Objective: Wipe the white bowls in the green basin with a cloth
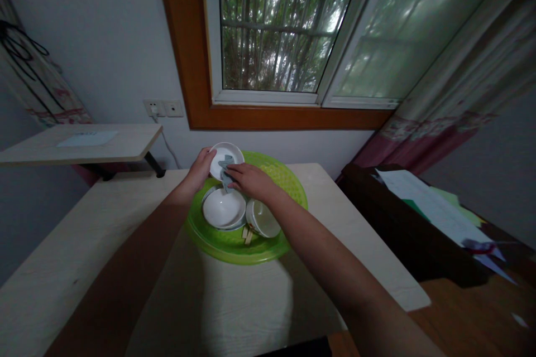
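My left hand [201,168] grips the left rim of a small white dish [217,153], tilted up over the far left side of a green plastic basin [247,256]. In my right hand [250,179] is a grey-blue cloth [227,183], its fingers pressing it against the inside of the dish. Below, stacked white bowls [221,209] sit in the basin. Another white bowl [266,220] lies tipped on its side to their right, partly behind my right forearm. Light wooden chopsticks [248,235] poke out between the bowls.
The basin stands on a pale wooden table [247,307] beneath a window. A raised shelf [125,148] on black legs holds a paper at left. Right of the table, a dark brown piece of furniture [377,223] bears papers [427,201].
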`<action>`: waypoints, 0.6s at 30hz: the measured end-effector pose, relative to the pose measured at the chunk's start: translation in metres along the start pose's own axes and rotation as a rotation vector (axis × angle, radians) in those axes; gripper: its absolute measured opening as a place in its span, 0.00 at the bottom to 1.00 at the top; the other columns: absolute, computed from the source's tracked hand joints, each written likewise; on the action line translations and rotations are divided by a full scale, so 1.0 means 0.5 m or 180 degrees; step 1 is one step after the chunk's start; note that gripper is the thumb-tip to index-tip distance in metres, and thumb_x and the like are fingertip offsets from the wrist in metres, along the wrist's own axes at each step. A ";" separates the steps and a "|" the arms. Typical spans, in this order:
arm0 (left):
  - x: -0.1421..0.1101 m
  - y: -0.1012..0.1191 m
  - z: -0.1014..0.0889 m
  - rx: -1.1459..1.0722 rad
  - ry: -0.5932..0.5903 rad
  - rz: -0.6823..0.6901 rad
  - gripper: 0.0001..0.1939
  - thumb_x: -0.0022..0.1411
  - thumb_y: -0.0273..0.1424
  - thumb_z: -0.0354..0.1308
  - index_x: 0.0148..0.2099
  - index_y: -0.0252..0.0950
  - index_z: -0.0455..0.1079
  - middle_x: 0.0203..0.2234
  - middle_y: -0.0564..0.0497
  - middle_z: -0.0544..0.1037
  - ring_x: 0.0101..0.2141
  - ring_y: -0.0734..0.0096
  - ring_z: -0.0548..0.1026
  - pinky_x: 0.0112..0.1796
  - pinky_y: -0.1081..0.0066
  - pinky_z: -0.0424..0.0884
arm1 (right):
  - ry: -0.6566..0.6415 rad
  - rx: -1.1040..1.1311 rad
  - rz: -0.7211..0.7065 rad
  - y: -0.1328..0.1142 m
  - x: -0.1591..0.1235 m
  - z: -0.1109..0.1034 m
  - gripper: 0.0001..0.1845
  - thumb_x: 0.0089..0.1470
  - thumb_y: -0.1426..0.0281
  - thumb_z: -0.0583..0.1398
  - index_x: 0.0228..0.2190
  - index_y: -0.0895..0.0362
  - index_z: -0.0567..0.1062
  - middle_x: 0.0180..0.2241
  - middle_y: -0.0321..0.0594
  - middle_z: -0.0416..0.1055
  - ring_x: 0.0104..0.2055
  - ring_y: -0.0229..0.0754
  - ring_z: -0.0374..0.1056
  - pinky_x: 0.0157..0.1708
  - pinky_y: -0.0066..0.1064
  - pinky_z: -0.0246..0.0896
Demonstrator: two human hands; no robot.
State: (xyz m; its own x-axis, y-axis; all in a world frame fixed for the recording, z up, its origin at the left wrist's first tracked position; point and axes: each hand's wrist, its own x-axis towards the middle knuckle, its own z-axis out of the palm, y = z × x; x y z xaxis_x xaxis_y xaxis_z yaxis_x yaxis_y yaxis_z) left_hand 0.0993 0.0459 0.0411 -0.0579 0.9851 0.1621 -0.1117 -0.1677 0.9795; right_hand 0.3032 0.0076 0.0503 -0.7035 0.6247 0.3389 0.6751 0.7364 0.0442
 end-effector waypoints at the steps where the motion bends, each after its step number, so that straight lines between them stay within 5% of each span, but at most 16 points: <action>1: 0.001 -0.001 0.000 0.0011 -0.0008 -0.0001 0.17 0.63 0.43 0.60 0.49 0.38 0.69 0.35 0.49 0.74 0.30 0.70 0.71 0.27 0.74 0.66 | -0.0036 -0.0049 -0.0012 -0.001 0.000 -0.001 0.25 0.67 0.61 0.61 0.61 0.58 0.71 0.63 0.49 0.69 0.60 0.51 0.67 0.61 0.44 0.61; 12: -0.006 0.007 0.005 -0.0352 -0.0132 -0.0398 0.16 0.61 0.36 0.58 0.51 0.41 0.67 0.34 0.51 0.72 0.29 0.71 0.71 0.26 0.74 0.66 | -0.0265 -0.0493 -0.0036 -0.023 0.008 -0.019 0.13 0.68 0.72 0.57 0.49 0.62 0.78 0.52 0.52 0.76 0.55 0.49 0.68 0.59 0.40 0.59; 18: -0.019 0.019 0.014 -0.0380 -0.0077 -0.0519 0.19 0.60 0.35 0.58 0.53 0.42 0.66 0.33 0.51 0.73 0.29 0.69 0.72 0.26 0.73 0.66 | -0.0460 -0.0468 -0.0137 -0.040 0.017 -0.017 0.11 0.68 0.73 0.57 0.46 0.61 0.78 0.46 0.51 0.79 0.49 0.49 0.72 0.50 0.37 0.65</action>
State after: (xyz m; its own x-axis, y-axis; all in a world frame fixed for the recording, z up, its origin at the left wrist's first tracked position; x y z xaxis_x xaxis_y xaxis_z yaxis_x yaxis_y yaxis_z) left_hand 0.1059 0.0353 0.0496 -0.0059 1.0000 0.0068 -0.2346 -0.0080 0.9721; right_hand 0.2856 -0.0043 0.0605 -0.7498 0.6320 0.1959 0.6614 0.7240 0.1959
